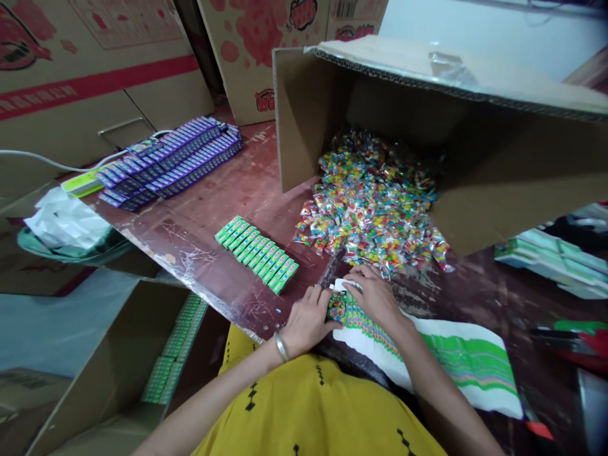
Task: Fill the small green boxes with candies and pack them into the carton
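My left hand [308, 322] and my right hand [373, 294] meet at the near table edge, both pinched on a small green printed box [336, 306] at the end of a fanned strip of flat green-and-white box blanks [456, 361]. Just beyond my fingers lies a heap of small colourful wrapped candies [373, 202], spilling from a big cardboard box [427, 120] tipped on its side. A row of finished green boxes [256, 253] lies to the left of my hands.
Purple boxes [173, 158] are stacked in rows at the far left of the table [247, 183]. A white bag [66, 221] sits by the left edge. An open carton [142, 373] with green boxes stands on the floor. More green packs [551, 259] lie at right.
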A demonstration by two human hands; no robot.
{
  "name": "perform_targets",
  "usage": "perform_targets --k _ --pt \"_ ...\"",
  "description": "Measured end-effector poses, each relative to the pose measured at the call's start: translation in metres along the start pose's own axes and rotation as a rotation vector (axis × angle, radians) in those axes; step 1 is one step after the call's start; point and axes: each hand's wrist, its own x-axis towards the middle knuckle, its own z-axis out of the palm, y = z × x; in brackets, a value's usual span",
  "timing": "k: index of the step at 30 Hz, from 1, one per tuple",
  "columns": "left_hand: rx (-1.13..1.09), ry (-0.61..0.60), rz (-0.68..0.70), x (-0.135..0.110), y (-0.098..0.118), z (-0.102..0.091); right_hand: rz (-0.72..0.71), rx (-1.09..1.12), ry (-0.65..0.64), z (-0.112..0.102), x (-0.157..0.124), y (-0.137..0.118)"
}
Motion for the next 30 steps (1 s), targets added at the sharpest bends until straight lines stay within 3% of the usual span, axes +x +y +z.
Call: perform_targets --k 5,10,13,17,20,23,25,27,30 --pt "-0.067 0.025 -0.062 0.0 -0.002 0.003 -0.006 0.215 0.073 -0.012 -0.002 -0.004" --pt "-0.358 0.142 -0.076 -0.003 -0.006 -0.016 0.163 0.623 0.077 -0.027 -0.001 -0.011" --pt "-0.534 0.131 -0.089 -0.002 -0.006 -0.026 0.243 0.747 0.043 -0.025 -0.001 -0.01" --pt "-0.635 0.088 -0.162 0.001 -0.006 -0.024 0.286 0.787 0.03 -0.016 -0.001 -0.009" --pt "-0.628 0.076 -0.215 0.001 -0.005 -0.02 0.219 0.662 0.096 -0.015 -0.002 -0.011" --pt "-0.553 0.16 -0.182 0.001 -0.004 -0.023 0.122 0.526 0.18 -0.022 -0.002 -0.013" --pt "-0.551 0.199 -0.152 0.002 -0.004 -0.029 0.139 0.579 0.147 -0.026 -0.003 -0.014" --pt "-0.651 0.165 -0.153 0.004 -0.006 -0.035 0.197 0.728 0.061 -0.028 -0.004 -0.015" --pt "-0.989 -0.035 -0.183 0.005 -0.012 -0.044 0.253 0.943 -0.022 -0.029 -0.005 -0.018"
